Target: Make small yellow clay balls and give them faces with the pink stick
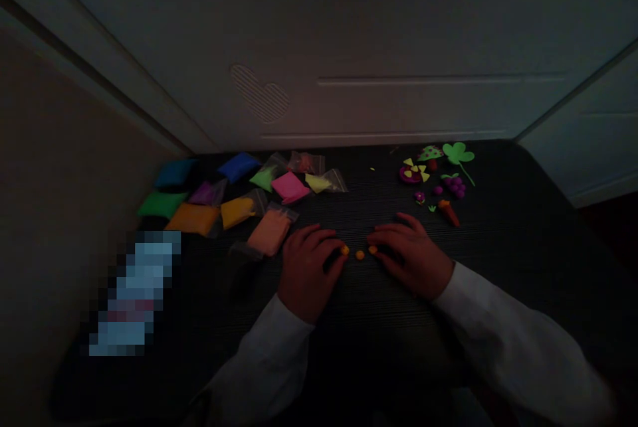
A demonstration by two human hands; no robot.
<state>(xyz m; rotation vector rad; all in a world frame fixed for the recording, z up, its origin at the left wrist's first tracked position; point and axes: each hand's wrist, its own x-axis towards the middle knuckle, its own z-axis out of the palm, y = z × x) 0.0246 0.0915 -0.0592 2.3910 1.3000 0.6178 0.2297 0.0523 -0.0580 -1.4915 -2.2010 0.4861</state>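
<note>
My left hand rests on the dark ribbed mat, fingers curled, its fingertips touching a small orange clay ball. My right hand lies across from it, fingers bent, with its tips at another small orange ball. A third orange ball sits loose on the mat between the two hands. Both sleeves are white. The scene is dim, so the exact pinch is hard to make out.
Several bags of coloured clay lie at the left back of the mat. Finished clay figures, a green clover, purple grapes and a carrot, sit at the right back. A white door stands behind.
</note>
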